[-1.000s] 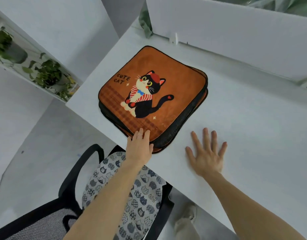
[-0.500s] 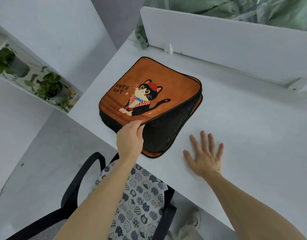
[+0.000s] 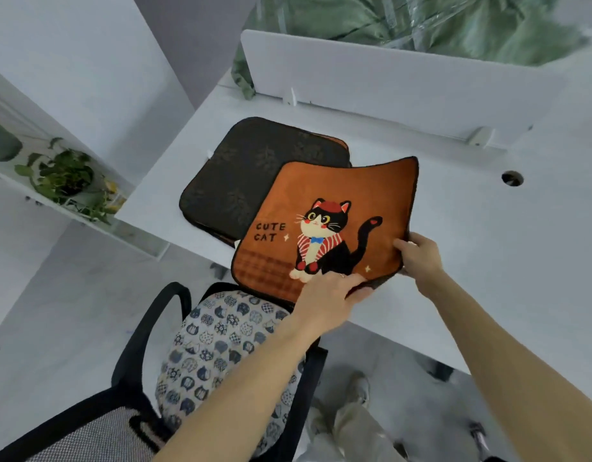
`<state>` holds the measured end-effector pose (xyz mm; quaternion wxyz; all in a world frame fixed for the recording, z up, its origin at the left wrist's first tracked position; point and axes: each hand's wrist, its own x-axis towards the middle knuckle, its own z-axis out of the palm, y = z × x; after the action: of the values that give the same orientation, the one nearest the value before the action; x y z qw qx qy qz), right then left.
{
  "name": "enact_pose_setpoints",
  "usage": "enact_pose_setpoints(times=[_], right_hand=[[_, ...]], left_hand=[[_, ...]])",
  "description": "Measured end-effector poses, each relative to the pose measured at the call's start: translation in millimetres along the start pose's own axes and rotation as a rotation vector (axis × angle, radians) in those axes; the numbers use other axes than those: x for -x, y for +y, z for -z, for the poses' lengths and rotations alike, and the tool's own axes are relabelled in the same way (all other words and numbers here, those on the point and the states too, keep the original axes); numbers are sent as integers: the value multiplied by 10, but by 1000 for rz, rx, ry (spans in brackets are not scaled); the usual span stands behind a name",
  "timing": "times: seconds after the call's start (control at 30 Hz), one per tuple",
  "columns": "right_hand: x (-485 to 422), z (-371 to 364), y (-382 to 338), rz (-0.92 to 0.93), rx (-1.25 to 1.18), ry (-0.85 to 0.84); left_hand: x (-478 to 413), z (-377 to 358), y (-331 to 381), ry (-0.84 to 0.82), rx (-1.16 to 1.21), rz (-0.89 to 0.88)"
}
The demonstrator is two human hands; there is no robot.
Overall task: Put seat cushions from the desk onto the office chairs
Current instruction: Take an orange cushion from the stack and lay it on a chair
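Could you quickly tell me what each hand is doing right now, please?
Left hand: holding the near edge of the orange cat cushion.
Right hand: holding the same cushion's right edge.

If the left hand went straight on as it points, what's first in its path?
The left hand grips the cat cushion; beyond it, probably the white divider at the back of the desk, though depth is unclear.

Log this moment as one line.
left hand: grips cat cushion near edge | right hand: grips its right edge | dark cushion: flat on desk | chair: holds patterned cushion
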<state>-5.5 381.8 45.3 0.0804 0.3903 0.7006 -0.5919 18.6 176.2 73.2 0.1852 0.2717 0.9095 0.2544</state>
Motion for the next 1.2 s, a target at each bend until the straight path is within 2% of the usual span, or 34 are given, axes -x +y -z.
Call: enact_pose_setpoints(times=[0.1,0.2,0.33,0.4,0.47,0.6,0.77,0.93,1.07,1.13,1.2], right_hand=[[144,417,506,4,152,68],[298,898,953,-53,193,129],[471,1372,1445,-120,241,290],[487,1481,1609,-174,351,335],[471,1510,1754,-272,473,390],[514,1323,1894,-379,567,412],[415,1205,1948,-319,443,608],[274,1381,1847,-214,537,552],[321,1442,1778,-83,588,404],[413,1419,1750,-98,572,362],[564,1384,1731,-145,466,404]], left_hand=[[46,-183,-69,-204,81,169],[-1,-331,-242,-251,33,277],[-108,-414,-415,-203,-17,455],[-160,-453,-455,-200,6,508],[-232,-531,-426,-208,79,541],[-363,-660,-251,-145,143,603],[-491,-773,-236,-124,196,751],[-481,-907,-183,-105,175,642],[-418,-918,-41,-35,124,635],[-378,-843,52,26,150,665],[-308,-740,204,64,146,646]])
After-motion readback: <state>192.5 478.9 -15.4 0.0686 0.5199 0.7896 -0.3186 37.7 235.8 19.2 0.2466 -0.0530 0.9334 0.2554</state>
